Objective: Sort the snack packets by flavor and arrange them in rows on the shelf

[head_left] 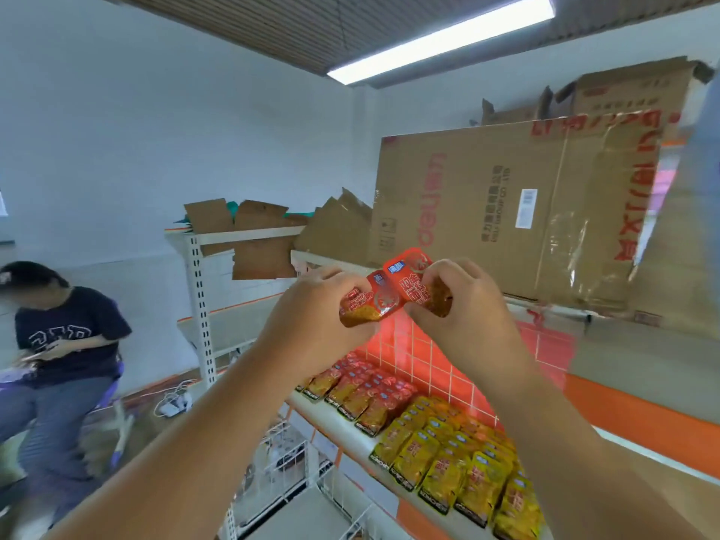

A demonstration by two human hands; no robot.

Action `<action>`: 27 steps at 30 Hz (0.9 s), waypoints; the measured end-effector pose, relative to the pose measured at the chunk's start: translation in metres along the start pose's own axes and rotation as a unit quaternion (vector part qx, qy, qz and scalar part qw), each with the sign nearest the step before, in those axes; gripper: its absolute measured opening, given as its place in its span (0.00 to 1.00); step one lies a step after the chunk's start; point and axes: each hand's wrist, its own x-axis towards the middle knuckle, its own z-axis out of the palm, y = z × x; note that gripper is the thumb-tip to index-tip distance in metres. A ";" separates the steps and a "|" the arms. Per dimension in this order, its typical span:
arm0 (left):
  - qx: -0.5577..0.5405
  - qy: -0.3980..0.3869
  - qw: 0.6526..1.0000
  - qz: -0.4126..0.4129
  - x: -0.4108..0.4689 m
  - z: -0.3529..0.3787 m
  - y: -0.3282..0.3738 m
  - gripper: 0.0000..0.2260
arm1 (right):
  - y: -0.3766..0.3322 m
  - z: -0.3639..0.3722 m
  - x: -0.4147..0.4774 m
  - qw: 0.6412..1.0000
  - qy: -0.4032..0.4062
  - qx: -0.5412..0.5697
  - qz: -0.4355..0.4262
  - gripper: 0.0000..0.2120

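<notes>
I hold two red snack packets up in front of me, above the shelf. My left hand [315,313] grips the lower red packet [370,304]. The upper red packet [409,276] is pinched by my right hand [463,302], and the two packets overlap. Below them, on the white shelf [331,422], red packets [362,391] lie in rows at the left and yellow packets [452,457] in rows at the right.
A large flattened cardboard box [506,212] leans on the shelf above. More cardboard [249,224] lies on a second shelf unit at the back. A seated person [58,344] is at the left. A wire basket [288,473] hangs below the shelf. Cables and a power strip [175,403] lie on the floor.
</notes>
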 end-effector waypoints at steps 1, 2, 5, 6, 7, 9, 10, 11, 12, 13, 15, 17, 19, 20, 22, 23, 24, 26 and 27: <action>0.004 -0.003 1.000 -0.013 0.000 0.006 -0.011 0.22 | 0.004 0.015 0.003 1.000 0.001 0.009 0.003 0.14; 0.006 -0.007 1.000 -0.025 0.000 0.013 -0.021 0.22 | 0.009 0.031 0.004 1.000 0.001 0.017 0.006 0.15; 0.006 -0.022 0.998 -0.063 0.004 0.039 -0.051 0.22 | 0.029 0.076 0.011 0.999 -0.005 0.044 0.025 0.14; 0.004 -0.027 0.997 -0.073 0.006 0.049 -0.061 0.22 | 0.038 0.090 0.014 0.998 -0.010 0.050 0.033 0.14; -0.001 -0.032 0.996 -0.085 0.009 0.059 -0.070 0.22 | 0.047 0.104 0.016 0.997 -0.019 0.055 0.043 0.14; -0.008 -0.048 0.993 -0.110 0.014 0.077 -0.087 0.23 | 0.064 0.128 0.017 0.996 -0.031 0.062 0.055 0.16; -0.007 -0.056 0.991 -0.122 0.016 0.087 -0.095 0.23 | 0.073 0.139 0.018 0.995 -0.039 0.066 0.060 0.17; -0.005 -0.065 0.989 -0.135 0.020 0.099 -0.103 0.24 | 0.083 0.148 0.019 0.994 -0.048 0.071 0.067 0.17; -0.002 -0.071 0.987 -0.145 0.023 0.110 -0.109 0.24 | 0.092 0.156 0.020 0.993 -0.058 0.071 0.074 0.18; -0.001 -0.077 0.985 -0.152 0.027 0.120 -0.114 0.25 | 0.102 0.164 0.022 0.992 -0.069 0.069 0.084 0.18; 0.000 -0.087 0.983 -0.163 0.033 0.137 -0.123 0.25 | 0.119 0.176 0.025 0.989 -0.085 0.064 0.104 0.18; 0.000 -0.089 0.982 -0.169 0.040 0.152 -0.129 0.24 | 0.134 0.187 0.025 0.986 -0.097 0.058 0.122 0.19; 0.004 -0.091 0.980 -0.174 0.045 0.168 -0.135 0.23 | 0.147 0.197 0.023 0.984 -0.101 0.053 0.138 0.19; 0.004 -0.094 0.980 -0.176 0.046 0.175 -0.138 0.22 | 0.154 0.202 0.020 0.982 -0.102 0.052 0.147 0.20; -0.004 -0.102 0.979 -0.177 0.046 0.188 -0.144 0.20 | 0.164 0.212 0.016 0.979 -0.115 0.043 0.161 0.20; -0.006 -0.106 0.978 -0.178 0.046 0.194 -0.148 0.19 | 0.169 0.217 0.013 0.977 -0.122 0.037 0.168 0.20; -0.006 -0.109 0.978 -0.179 0.045 0.200 -0.152 0.18 | 0.173 0.222 0.012 0.975 -0.130 0.031 0.176 0.20; -0.010 -0.119 0.974 -0.191 0.043 0.213 -0.162 0.19 | 0.181 0.233 0.009 0.970 -0.142 0.020 0.194 0.21; -0.013 -0.127 0.972 -0.197 0.042 0.219 -0.168 0.19 | 0.184 0.239 0.007 0.968 -0.146 0.016 0.204 0.22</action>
